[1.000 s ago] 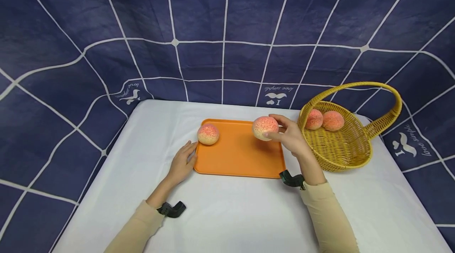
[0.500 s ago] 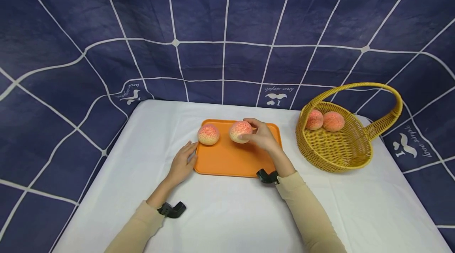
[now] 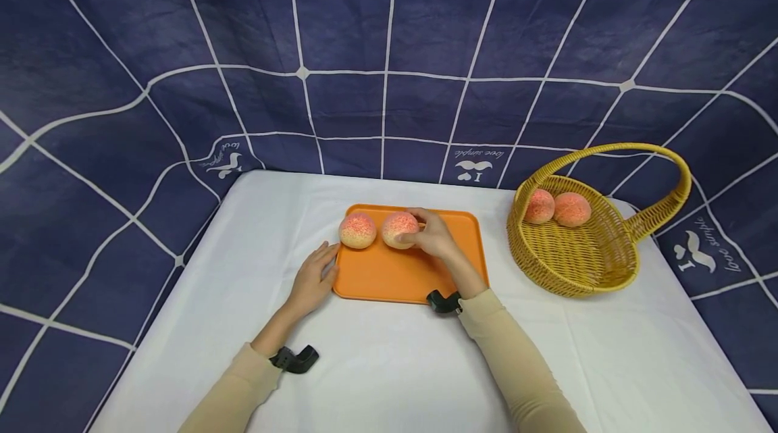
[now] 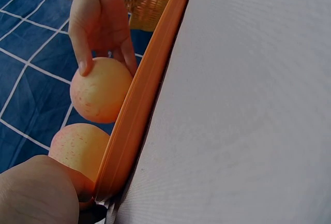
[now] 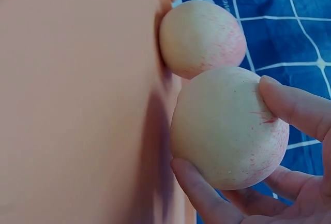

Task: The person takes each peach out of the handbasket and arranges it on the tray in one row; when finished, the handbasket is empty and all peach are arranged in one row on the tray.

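My right hand (image 3: 435, 236) holds a pink-and-cream peach (image 3: 398, 230) between thumb and fingers over the upper middle of an orange tray (image 3: 389, 279). A second peach (image 3: 357, 230) sits in the tray's upper left corner, just left of the held one. In the right wrist view, the held peach (image 5: 227, 131) overlaps the other peach (image 5: 201, 38); whether they touch I cannot tell. My left hand (image 3: 311, 281) rests against the tray's left edge with relaxed fingers, holding no peach. The left wrist view has its thumb side (image 4: 41, 193) beside the tray rim (image 4: 139, 100).
A yellow woven basket (image 3: 568, 254) with a tall handle stands to the right of the tray. Two more peaches (image 3: 573, 209) lie at its far side. White cloth (image 3: 389, 359) covers the table, and a dark blue checked curtain (image 3: 340, 109) hangs behind it.
My right hand has carried its peach leftward and slightly down, from the tray's right side to beside the other peach. The left hand has stayed in place.
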`<action>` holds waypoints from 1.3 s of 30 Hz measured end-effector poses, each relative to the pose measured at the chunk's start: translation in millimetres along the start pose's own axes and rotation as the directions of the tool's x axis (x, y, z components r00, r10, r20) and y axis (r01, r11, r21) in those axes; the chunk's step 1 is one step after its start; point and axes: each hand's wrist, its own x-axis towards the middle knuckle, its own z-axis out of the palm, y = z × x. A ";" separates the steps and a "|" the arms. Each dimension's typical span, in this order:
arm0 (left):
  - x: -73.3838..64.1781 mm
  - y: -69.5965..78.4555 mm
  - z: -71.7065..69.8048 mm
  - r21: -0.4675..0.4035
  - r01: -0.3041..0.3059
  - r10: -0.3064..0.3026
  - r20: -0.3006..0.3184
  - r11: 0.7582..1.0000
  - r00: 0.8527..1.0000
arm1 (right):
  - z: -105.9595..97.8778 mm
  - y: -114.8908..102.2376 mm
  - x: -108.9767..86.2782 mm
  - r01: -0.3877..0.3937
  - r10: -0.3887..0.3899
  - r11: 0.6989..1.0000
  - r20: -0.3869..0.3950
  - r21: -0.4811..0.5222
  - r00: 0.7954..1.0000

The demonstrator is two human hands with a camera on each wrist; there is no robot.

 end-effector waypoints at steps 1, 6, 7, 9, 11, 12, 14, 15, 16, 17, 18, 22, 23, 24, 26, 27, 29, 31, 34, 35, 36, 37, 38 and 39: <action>-0.1 0.1 0.0 -0.002 0.001 -0.001 0.001 1.000 1.000 | 1.2 1.0 0.7 0.000 0.000 1.000 0.000 0.000 1.000; 0.2 0.1 0.1 0.007 -0.005 0.005 0.000 1.000 1.000 | 5.7 3.2 2.8 -0.017 0.017 1.000 -0.004 0.012 1.000; 0.3 0.1 0.0 0.009 -0.006 0.006 0.000 1.000 1.000 | 6.3 2.9 2.7 -0.019 0.019 1.000 -0.006 0.011 1.000; 0.4 0.2 -0.3 0.012 -0.006 0.006 0.000 1.000 1.000 | 7.3 2.3 2.8 -0.023 0.023 1.000 -0.006 0.006 1.000; 0.7 0.6 -0.6 0.009 -0.006 0.006 0.002 1.000 1.000 | 8.0 1.3 2.3 -0.023 0.023 1.000 -0.008 0.001 1.000; 0.9 0.7 -0.7 0.008 -0.006 0.006 0.003 1.000 1.000 | 8.2 1.0 2.3 -0.024 0.024 1.000 -0.006 0.003 1.000; 0.9 1.3 -1.3 0.003 -0.004 0.004 0.005 1.000 1.000 | 8.6 0.2 2.0 -0.022 0.022 1.000 -0.004 0.004 1.000; 1.0 1.4 -1.4 0.004 -0.004 0.004 0.006 1.000 1.000 | 8.7 0.0 1.9 -0.019 0.019 1.000 -0.002 0.004 1.000; 1.2 1.4 -1.5 0.005 -0.005 0.005 0.006 1.000 1.000 | 8.8 0.0 2.0 -0.016 0.016 1.000 -0.003 -0.003 1.000; 1.3 1.4 -1.5 0.008 -0.005 0.005 0.005 1.000 1.000 | 9.0 0.1 2.0 -0.012 0.012 1.000 -0.003 -0.004 1.000; 1.4 1.4 -1.5 0.011 -0.007 0.006 0.005 1.000 1.000 | 9.1 0.5 2.5 -0.008 0.008 1.000 -0.002 -0.010 1.000; 1.0 0.8 -1.3 0.012 -0.008 0.008 0.001 1.000 1.000 | 10.2 2.7 2.8 0.002 -0.002 1.000 -0.007 -0.029 1.000; 0.6 0.6 -1.1 0.010 -0.007 0.007 0.000 1.000 1.000 | 10.6 3.5 2.6 0.001 -0.002 1.000 -0.007 -0.030 1.000; 0.2 0.4 -0.8 0.010 -0.007 0.007 0.000 1.000 1.000 | 11.0 4.5 2.5 0.001 -0.001 0.999 -0.007 -0.035 1.000; -0.4 0.4 -0.2 0.008 -0.004 0.004 -0.003 1.000 1.000 | 11.3 5.5 1.5 0.001 -0.001 0.999 -0.008 -0.041 1.000; -1.0 0.5 0.0 0.007 -0.003 0.003 -0.004 1.000 1.000 | 11.4 6.4 1.0 0.000 -0.001 0.999 -0.006 -0.042 1.000; -2.3 0.9 0.1 0.004 -0.001 0.001 -0.005 1.000 1.000 | 11.9 8.0 0.3 0.003 -0.003 0.999 -0.003 -0.043 1.000; -3.4 1.6 0.0 0.000 -0.003 0.003 -0.008 1.000 1.000 | 12.3 8.9 -0.4 0.005 -0.005 0.999 0.002 -0.032 1.000; -3.7 2.3 -0.4 -0.003 -0.013 0.013 -0.014 1.000 1.000 | 12.4 9.4 -0.4 0.007 -0.007 1.000 0.003 -0.018 1.000; -3.5 2.3 -0.4 0.000 -0.019 0.019 -0.016 1.000 1.000 | 12.4 9.2 -0.3 0.010 -0.010 1.000 0.004 -0.018 1.000; -3.2 2.1 -0.5 0.003 -0.023 0.023 -0.018 1.000 1.000 | 12.2 9.0 -0.2 0.012 -0.012 1.000 0.005 -0.018 1.000; -2.8 2.0 -0.6 0.005 -0.025 0.025 -0.021 1.000 0.999 | 12.0 8.7 -0.1 0.014 -0.014 1.000 0.005 -0.021 1.000; -2.3 1.8 -0.5 0.008 -0.028 0.028 -0.023 1.000 0.999 | 11.7 8.2 -0.1 0.016 -0.015 1.000 0.005 -0.023 1.000; -1.9 1.5 -0.5 0.011 -0.029 0.029 -0.024 1.000 0.999 | 11.4 7.7 0.0 0.017 -0.017 1.000 0.008 -0.025 1.000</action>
